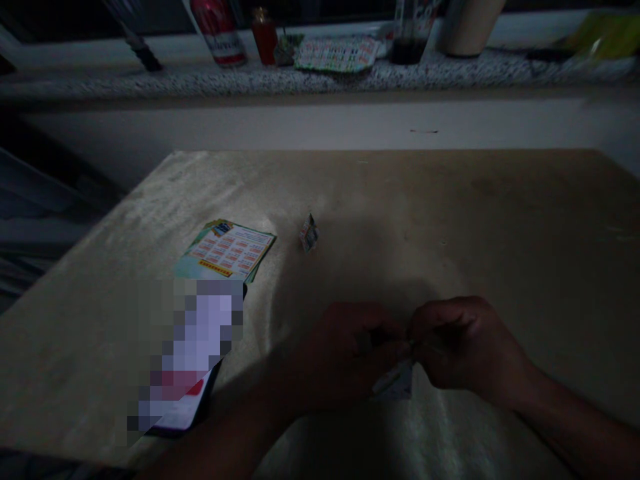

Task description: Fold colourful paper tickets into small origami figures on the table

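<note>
My left hand is closed, with a small pale printed paper card pinched in its fingers. Only the lower part of that card shows below the fingers. My right hand meets the left one at the card's upper right corner, its thumb and fingertips pressed together there. Beyond both hands, a small folded paper piece stands on the table. Off to the left lies a stack of printed cards with rows of red and white blocks, like calendars.
A lit phone, its screen blurred, lies left of my forearm on the table. Along the speckled windowsill stand a red can, a small reddish bottle, a blister pack, a glass and a beige cup.
</note>
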A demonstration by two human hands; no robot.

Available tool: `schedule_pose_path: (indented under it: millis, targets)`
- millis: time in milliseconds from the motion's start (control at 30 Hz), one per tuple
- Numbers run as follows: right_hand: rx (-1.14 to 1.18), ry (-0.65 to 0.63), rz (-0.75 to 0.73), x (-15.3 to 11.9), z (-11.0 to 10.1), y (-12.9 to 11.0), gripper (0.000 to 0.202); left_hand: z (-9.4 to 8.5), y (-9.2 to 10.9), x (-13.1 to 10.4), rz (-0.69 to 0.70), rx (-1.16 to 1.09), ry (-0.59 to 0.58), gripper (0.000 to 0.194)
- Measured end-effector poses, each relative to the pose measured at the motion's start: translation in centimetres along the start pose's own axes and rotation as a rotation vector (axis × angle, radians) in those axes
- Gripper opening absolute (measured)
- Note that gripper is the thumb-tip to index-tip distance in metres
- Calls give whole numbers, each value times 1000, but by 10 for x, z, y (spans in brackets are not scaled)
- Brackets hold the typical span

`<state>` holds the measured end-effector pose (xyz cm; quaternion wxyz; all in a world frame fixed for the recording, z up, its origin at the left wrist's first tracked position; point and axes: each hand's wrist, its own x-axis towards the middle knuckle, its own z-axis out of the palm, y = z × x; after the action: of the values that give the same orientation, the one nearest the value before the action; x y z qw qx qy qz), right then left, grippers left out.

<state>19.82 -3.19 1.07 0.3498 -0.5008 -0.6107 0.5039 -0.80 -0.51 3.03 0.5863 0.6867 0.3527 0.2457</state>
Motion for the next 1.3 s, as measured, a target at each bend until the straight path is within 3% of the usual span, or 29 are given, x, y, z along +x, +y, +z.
schedule_pose_path:
  millis: [267, 400, 600, 800, 933, 1167, 1300]
  targets:
    - [35, 94, 5, 3, 5, -8, 9, 5, 0, 2, 10, 174, 82, 8]
    - [46, 71, -25, 4, 6, -9, 8, 4, 0, 2, -79, 75, 108, 8]
    - [-174, -16, -182, 3, 1, -12, 12, 0, 1, 2, -200, -159, 50, 12]
    - [-295, -145, -247, 2, -3, -9, 19, 4, 4, 1, -208, -61, 27, 12]
    - [-316, -130, -332, 2, -2, -6, 22, 6, 5, -1, -175, 59, -30, 14]
    - [-324, -62, -473, 2, 3, -4, 30, 6, 6, -1, -177, 70, -53, 13]
    - [-315, -70, -402, 1, 2, -6, 31, 6, 6, 0, -210, -40, -7, 16]
